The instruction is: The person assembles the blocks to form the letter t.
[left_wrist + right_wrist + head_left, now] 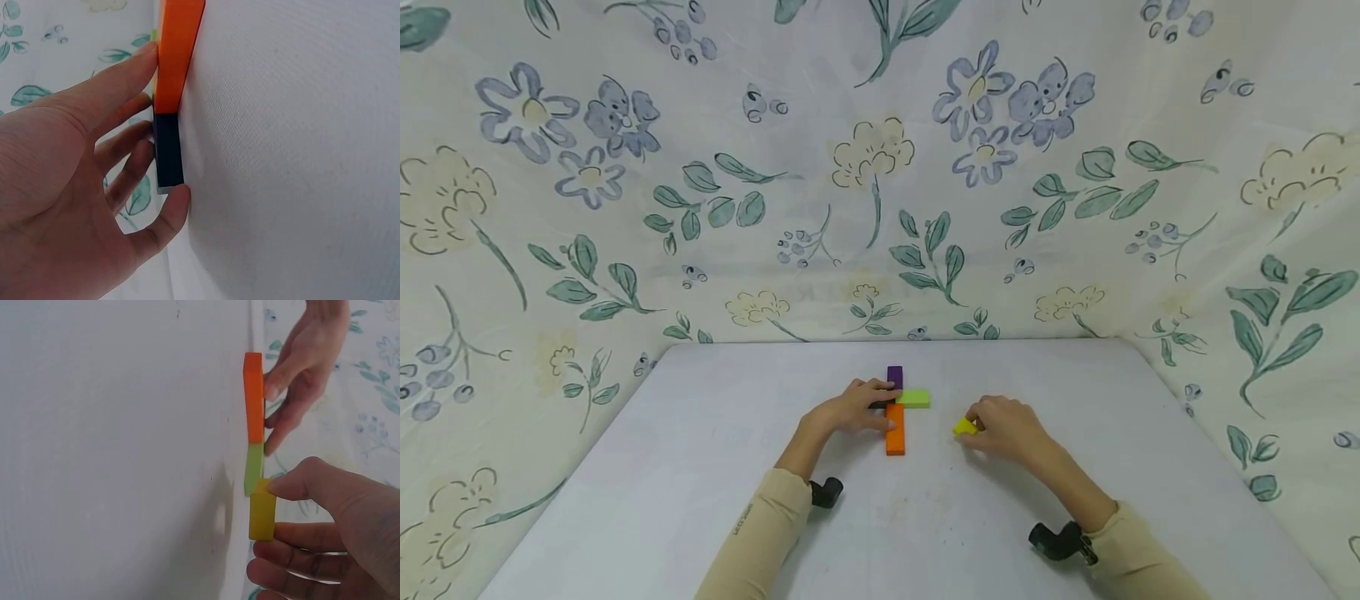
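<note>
Several flat rectangular blocks lie together on the table in a cross-like shape: a purple block (895, 377) at the far end, a lime green block (914, 399) to the right, an orange block (895, 433) toward the person, and a black block (169, 150) to the left. My left hand (853, 407) rests over this group, its thumb at the orange block and its little finger at the black block's end. To the right of the group, my right hand (1006, 427) pinches a yellow block (262, 512) between thumb and fingers, apart from the others.
The white table (647, 483) reaches back to a hanging cloth (820, 208) printed with flowers and leaves. Each wrist carries a black camera mount, such as the right one (1054, 542).
</note>
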`<state>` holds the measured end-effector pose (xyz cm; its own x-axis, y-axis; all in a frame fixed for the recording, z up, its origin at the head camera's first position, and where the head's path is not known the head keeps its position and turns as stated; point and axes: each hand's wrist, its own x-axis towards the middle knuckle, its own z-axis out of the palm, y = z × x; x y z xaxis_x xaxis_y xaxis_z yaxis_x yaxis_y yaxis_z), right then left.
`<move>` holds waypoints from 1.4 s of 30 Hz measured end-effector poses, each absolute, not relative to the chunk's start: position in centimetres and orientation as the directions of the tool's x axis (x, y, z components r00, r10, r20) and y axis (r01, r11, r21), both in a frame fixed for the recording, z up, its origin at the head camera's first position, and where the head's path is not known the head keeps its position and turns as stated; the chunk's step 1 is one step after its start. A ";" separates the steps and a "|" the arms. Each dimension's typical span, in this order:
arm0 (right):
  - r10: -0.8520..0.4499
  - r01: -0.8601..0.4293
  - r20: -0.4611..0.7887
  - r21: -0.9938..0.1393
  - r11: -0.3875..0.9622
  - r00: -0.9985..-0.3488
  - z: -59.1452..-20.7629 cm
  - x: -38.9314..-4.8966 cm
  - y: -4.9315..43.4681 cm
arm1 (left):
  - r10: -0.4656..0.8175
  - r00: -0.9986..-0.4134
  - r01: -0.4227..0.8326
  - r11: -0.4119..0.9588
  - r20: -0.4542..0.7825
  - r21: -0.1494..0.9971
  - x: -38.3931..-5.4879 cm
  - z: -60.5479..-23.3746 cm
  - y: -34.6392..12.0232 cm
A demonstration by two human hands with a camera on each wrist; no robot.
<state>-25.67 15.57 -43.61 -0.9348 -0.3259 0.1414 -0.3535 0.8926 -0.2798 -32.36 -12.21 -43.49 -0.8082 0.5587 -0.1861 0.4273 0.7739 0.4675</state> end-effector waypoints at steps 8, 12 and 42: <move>-0.339 -0.366 0.143 -0.270 0.891 -0.930 -43.6 -25.2 14.7 | 0.558 -0.809 0.424 0.770 -0.182 0.476 -32.3 -43.4 -12.1; -0.343 -0.363 0.120 -0.267 0.893 -0.932 -43.5 -25.0 14.3 | 0.558 -0.809 0.423 0.771 -0.185 0.476 -32.3 -43.3 -12.1; -0.431 -0.439 0.085 -0.206 0.874 -0.898 -43.7 -23.8 11.6 | 0.554 -0.812 0.425 0.777 -0.184 0.465 -32.2 -43.3 -12.1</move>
<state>-23.75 11.55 -43.71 -0.8983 -0.4310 0.0850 -0.4391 0.8744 -0.2064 -32.23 -12.09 -43.32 -0.8120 0.5540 -0.1839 0.4245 0.7768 0.4652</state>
